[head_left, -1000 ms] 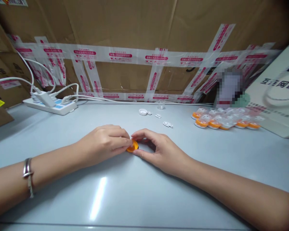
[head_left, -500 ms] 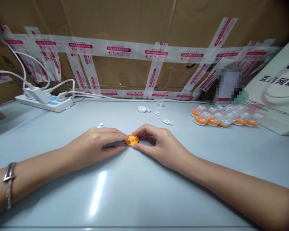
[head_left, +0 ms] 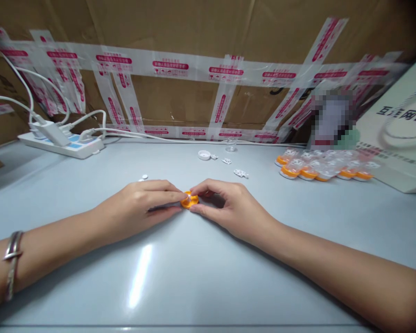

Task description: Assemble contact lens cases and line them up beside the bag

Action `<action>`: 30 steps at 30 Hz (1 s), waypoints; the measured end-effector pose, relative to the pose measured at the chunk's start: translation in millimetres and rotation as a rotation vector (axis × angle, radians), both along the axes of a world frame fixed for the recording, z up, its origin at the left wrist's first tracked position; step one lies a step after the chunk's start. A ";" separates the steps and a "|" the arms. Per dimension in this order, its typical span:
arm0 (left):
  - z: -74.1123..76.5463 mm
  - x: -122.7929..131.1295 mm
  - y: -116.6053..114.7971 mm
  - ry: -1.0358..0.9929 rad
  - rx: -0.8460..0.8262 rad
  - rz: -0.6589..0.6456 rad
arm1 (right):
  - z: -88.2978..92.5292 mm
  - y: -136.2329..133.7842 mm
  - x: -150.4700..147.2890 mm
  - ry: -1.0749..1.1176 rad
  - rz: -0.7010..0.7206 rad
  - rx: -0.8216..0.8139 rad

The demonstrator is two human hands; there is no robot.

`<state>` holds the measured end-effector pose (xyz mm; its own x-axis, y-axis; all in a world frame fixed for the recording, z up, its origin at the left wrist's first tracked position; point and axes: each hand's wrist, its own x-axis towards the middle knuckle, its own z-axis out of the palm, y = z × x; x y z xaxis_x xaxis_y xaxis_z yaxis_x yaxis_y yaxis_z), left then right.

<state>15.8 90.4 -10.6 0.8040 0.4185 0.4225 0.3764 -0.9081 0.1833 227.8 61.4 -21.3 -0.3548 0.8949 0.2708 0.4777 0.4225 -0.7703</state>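
A small round orange part (head_left: 190, 202) rests on the grey table (head_left: 180, 277) between my hands, with a small pale piece at its middle. My left hand (head_left: 145, 201) grips it from the left, one fingertip over its top. From the right, my right hand (head_left: 225, 203) pinches its edge between thumb and fingers. Beyond the hands lie a white round cap (head_left: 204, 155), a small white piece (head_left: 226, 161), a white patterned piece (head_left: 241, 173) and a clear round cover (head_left: 231, 146). Small white discs (head_left: 144, 176) lie behind my left hand.
Several orange-based items with clear covers (head_left: 308, 173) stand at the back right, beside a printed white bag (head_left: 395, 138). A power strip (head_left: 62, 145) with white cables is at the back left. A taped cardboard box (head_left: 187, 99) forms the rear edge.
A fingertip of my left hand has moved onto the top of the orange part, covering more of its middle. The camera view has shifted slightly.
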 end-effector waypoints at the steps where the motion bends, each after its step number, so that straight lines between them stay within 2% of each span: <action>1: -0.4 -0.3 0.1 0.007 0.003 -0.001 | 0.1 0.1 0.1 -0.003 -0.002 0.003; 21: -4.3 -1.8 1.0 0.026 0.002 0.015 | -0.4 -0.9 0.4 -0.030 -0.014 0.014; 30: 0.3 2.7 -4.7 0.100 0.122 -0.003 | -2.4 1.9 1.3 -0.148 0.056 0.176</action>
<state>18.5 85.8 -10.3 0.8458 0.3666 0.3876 0.3847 -0.9225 0.0330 229.1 63.2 -23.7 -0.4498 0.8166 0.3617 0.5523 0.5726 -0.6058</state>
